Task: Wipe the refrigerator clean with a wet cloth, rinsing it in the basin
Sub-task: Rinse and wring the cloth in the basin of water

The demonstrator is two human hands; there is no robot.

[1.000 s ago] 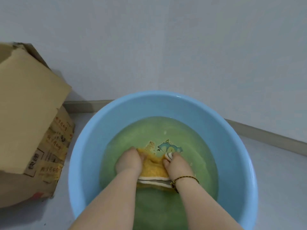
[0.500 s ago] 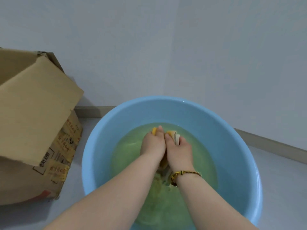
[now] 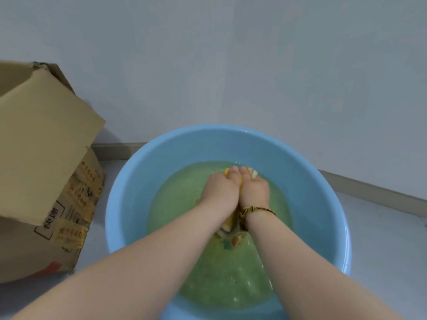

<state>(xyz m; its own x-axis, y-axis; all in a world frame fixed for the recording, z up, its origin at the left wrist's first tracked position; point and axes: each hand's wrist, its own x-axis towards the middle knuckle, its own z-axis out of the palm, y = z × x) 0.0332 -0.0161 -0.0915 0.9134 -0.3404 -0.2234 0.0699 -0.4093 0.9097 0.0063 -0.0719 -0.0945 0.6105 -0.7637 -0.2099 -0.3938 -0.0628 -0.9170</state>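
Observation:
A light blue plastic basin sits on the floor, filled with greenish water. My left hand and my right hand are pressed side by side in the water, both closed on a yellow cloth. Most of the cloth is hidden under my hands; yellow bits show past my fingertips and a striped end hangs between my wrists. A braided bracelet circles my right wrist. The refrigerator is not in view.
An open cardboard box with printed tape stands on the floor to the left, close to the basin. A pale wall with a baseboard runs right behind the basin. Grey floor lies at the right.
My hands have come together from being apart on the flat cloth and bunched it up between them, moving toward the far side of the water. The view has shifted slightly.

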